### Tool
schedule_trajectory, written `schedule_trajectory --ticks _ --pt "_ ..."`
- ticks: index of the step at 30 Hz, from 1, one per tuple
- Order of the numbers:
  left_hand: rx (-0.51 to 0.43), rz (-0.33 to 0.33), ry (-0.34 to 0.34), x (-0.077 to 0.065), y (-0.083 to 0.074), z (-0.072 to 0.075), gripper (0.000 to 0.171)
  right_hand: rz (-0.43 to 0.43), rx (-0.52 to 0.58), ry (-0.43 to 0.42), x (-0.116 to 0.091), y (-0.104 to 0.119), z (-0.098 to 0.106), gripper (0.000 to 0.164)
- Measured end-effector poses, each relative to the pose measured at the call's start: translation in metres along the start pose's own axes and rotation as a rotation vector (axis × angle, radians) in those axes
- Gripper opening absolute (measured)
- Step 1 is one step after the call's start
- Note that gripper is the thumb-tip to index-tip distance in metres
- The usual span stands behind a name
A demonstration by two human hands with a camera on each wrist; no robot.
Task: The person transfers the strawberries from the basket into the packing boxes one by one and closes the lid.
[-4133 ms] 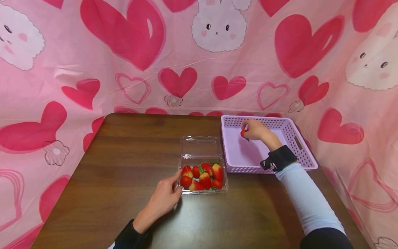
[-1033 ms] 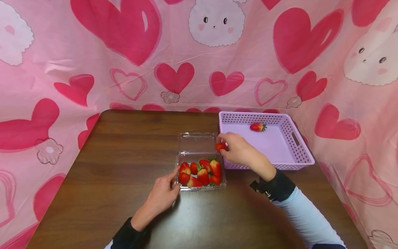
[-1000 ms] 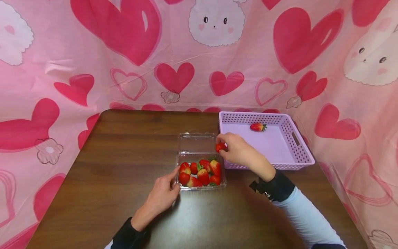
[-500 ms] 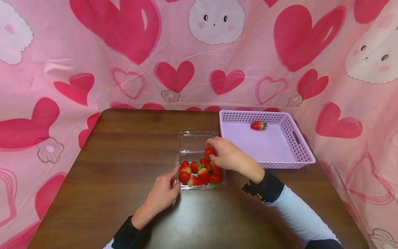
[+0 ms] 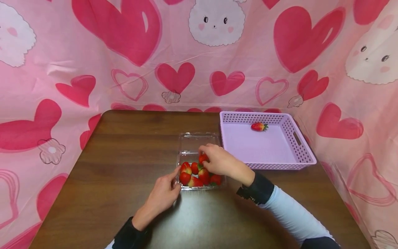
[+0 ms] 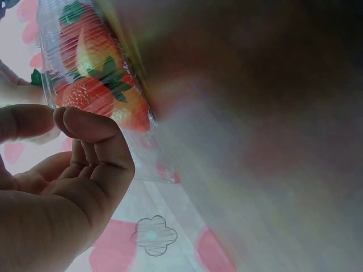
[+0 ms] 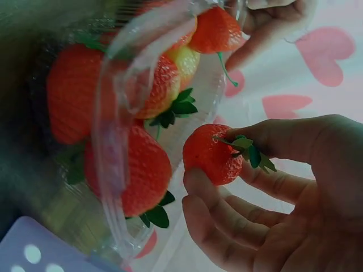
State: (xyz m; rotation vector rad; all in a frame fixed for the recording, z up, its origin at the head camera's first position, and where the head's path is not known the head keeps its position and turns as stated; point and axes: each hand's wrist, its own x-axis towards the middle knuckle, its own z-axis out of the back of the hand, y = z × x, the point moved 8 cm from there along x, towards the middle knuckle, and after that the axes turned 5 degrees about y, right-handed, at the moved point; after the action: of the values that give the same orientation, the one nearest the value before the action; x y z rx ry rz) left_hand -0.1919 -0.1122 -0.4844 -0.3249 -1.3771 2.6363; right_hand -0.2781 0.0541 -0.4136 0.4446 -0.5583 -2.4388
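My right hand (image 5: 219, 160) pinches a red strawberry (image 7: 212, 154) between thumb and fingers, its green leaves turned toward the palm. It hangs over the back right part of a clear plastic clamshell (image 5: 202, 188), whose lid lies folded back. Several strawberries (image 5: 204, 175) with red and pale yellow skins fill the clamshell. At its left side, my left hand (image 5: 163, 193) grips the edge with curled fingers and thumb, close up in the left wrist view. Another strawberry (image 5: 259, 127) lies alone near the back wall of a lilac perforated basket (image 5: 273, 166).
The basket stands just right of the clamshell, at the back right of the brown wooden table (image 5: 124, 166). A pink curtain (image 5: 133, 86) with hearts and rabbits hangs behind and beside the table.
My right hand has moved from the basket leftward and down over the clamshell, carrying a strawberry. A strawberry now shows lying in the basket. My left hand stays at the clamshell.
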Motion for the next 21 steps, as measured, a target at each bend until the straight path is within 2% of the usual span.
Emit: schedule_trajectory --ticks 5,12,21 --pt "-0.001 0.006 0.004 0.001 0.001 0.000 0.064 0.019 -0.019 -0.012 0.003 0.001 -0.005 0.033" --pt "-0.005 0.011 0.023 0.001 0.002 -0.002 0.064 -0.002 -0.045 0.002 0.005 -0.002 -0.014 0.032" --pt "-0.002 -0.006 0.012 0.001 0.001 -0.001 0.064 0.001 -0.087 -0.009 0.008 -0.003 -0.016 0.029"
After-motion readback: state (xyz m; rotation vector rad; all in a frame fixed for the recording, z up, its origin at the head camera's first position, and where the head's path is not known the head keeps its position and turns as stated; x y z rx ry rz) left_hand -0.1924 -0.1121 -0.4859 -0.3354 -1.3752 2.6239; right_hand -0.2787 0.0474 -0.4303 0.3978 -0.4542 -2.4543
